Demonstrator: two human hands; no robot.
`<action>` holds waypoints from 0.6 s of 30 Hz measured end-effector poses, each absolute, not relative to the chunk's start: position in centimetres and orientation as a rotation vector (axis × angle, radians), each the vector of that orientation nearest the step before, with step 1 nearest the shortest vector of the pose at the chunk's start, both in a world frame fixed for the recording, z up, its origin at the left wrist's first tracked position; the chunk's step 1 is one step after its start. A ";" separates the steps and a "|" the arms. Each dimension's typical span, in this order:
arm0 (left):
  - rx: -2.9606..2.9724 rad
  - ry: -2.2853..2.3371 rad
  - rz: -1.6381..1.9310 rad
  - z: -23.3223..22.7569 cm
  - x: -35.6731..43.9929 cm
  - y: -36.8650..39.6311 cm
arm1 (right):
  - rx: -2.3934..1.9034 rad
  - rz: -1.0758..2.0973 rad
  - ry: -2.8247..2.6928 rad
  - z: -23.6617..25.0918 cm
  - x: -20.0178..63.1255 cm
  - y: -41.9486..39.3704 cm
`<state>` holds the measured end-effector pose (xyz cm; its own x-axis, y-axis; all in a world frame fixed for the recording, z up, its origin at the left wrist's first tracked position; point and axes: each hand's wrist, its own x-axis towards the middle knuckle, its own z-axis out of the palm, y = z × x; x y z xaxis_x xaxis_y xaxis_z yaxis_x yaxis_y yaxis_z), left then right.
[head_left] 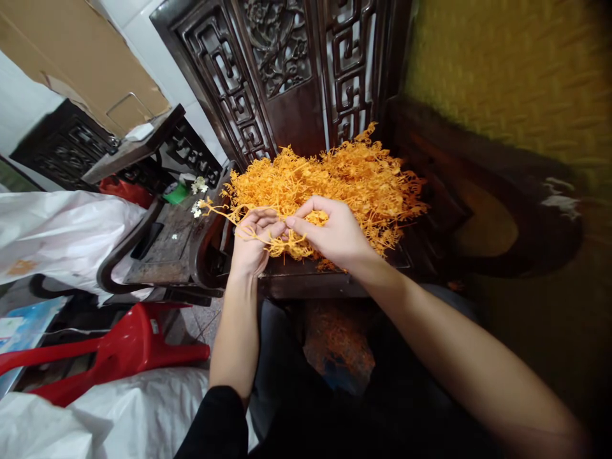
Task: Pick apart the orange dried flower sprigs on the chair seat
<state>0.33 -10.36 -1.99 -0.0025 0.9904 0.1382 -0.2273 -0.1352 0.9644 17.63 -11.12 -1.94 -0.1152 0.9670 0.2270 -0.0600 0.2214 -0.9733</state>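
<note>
A large heap of orange plastic-looking sprigs [329, 175] lies on a dark carved wooden chair [310, 284]. At the heap's front left edge, my left hand [255, 236] is closed around an orange branching stem [220, 209], which reaches out leftward past the fingers. Small cream flowers [197, 208] show near the stem's far end. My right hand [329, 229] meets the left one, its thumb and forefinger pinched on the strands of the same sprig. The exact spot between the right fingertips is too small to make out.
A dark side table [165, 255] with a green tape roll [176, 192] stands at left. Near it are a white sack [71, 229], a red plastic stool [129, 341] and another white sack [143, 408]. A bag of orange bits [339, 347] sits below the chair.
</note>
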 end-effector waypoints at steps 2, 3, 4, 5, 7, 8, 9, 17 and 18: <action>1.121 0.968 1.417 -1.9 0.6 -10.3 | -0.969 1.154 -1.316 -2.0 17.4 -11.1; 1.111 0.971 1.434 -1.9 0.6 -10.2 | -0.976 1.180 -1.301 -2.1 17.3 -11.1; 1.103 0.971 1.458 -2.0 0.7 -10.2 | -0.978 1.220 -1.289 -2.1 17.3 -11.1; 1.099 0.968 1.481 -2.0 0.7 -10.1 | -0.975 1.269 -1.269 -2.1 17.2 -11.1; 1.104 0.959 1.491 -2.0 0.7 -10.1 | -0.953 1.366 -1.206 -2.1 17.3 -11.0; 1.110 0.953 1.483 -2.0 0.6 -10.1 | -0.940 1.404 -1.175 -2.1 17.3 -11.0; 1.115 0.948 1.471 -2.0 0.6 -10.1 | -0.926 1.433 -1.154 -2.1 17.4 -10.9; 1.056 1.002 1.406 -1.9 0.0 -10.4 | -0.836 1.635 -1.231 -1.9 19.0 -10.3; 1.067 1.011 1.397 -2.0 -0.1 -10.4 | -0.842 1.637 -1.264 -1.8 19.1 -10.3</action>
